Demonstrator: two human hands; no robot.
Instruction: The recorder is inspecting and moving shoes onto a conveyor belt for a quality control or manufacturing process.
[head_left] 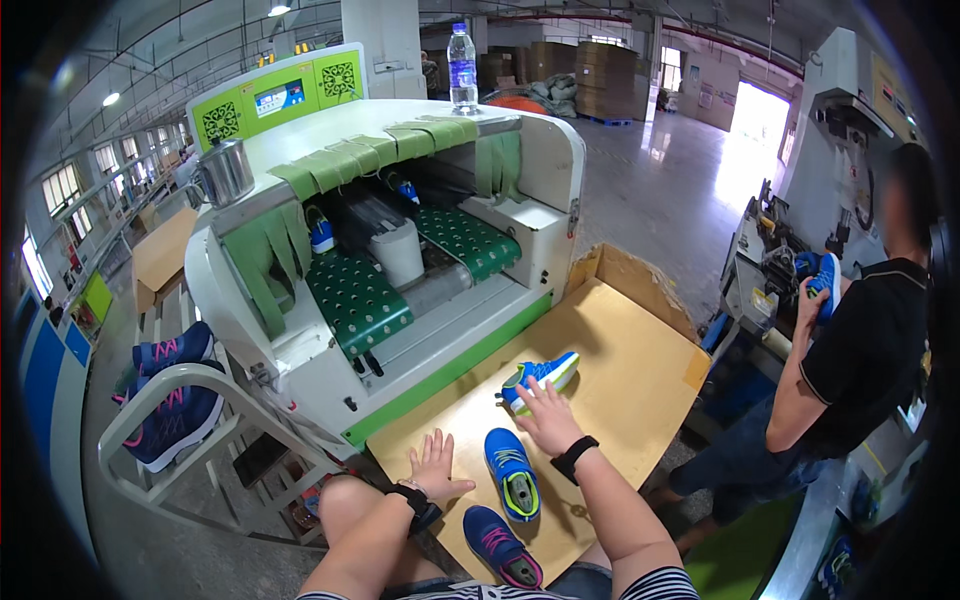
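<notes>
Blue shoe w/ lime trim [557, 372] is on the tan surface [630, 350], far side, long axis slanting, toe to upper R. Second blue shoe [508, 455], nearer, runs approx. fore-and-aft, toe away from the person. Navy shoe [488, 535] nearest, toe to upper L.

R hand [547, 420]: grip spread, fingers at the far shoe's near edge; can't tell if touching. L hand [435, 470]: grip spread wide, nothing in it, L of the second shoe. Bottle [462, 75] on the machine [400, 400] has a blue label, print too small.
</notes>
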